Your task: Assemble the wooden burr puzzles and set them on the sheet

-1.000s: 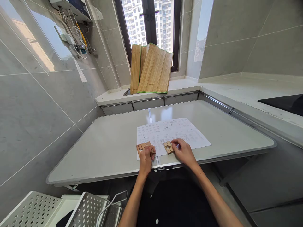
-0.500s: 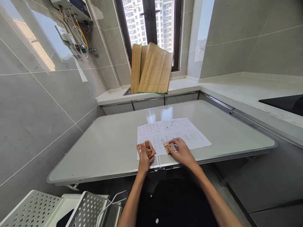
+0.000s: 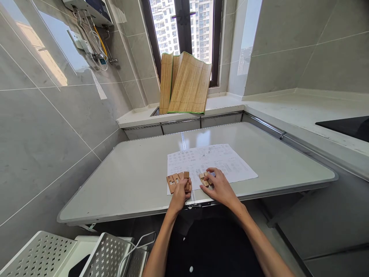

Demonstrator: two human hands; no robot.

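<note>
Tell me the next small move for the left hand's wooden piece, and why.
Probably carry the wooden piece in the left hand across to the wooden cluster that the right hand holds on the printed sheet. The piece is gripped upright, the cluster is steadied, and only a narrow gap separates them.

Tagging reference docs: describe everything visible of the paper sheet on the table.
The paper sheet is a white page printed with rows of small grey diagrams, too fine to read. It lies flat near the front edge of the table, across its centre seam. Left wooden pieces rest at its near-left corner, right wooden pieces on its near edge; the left hand grips the former, the right hand touches the latter.
</note>
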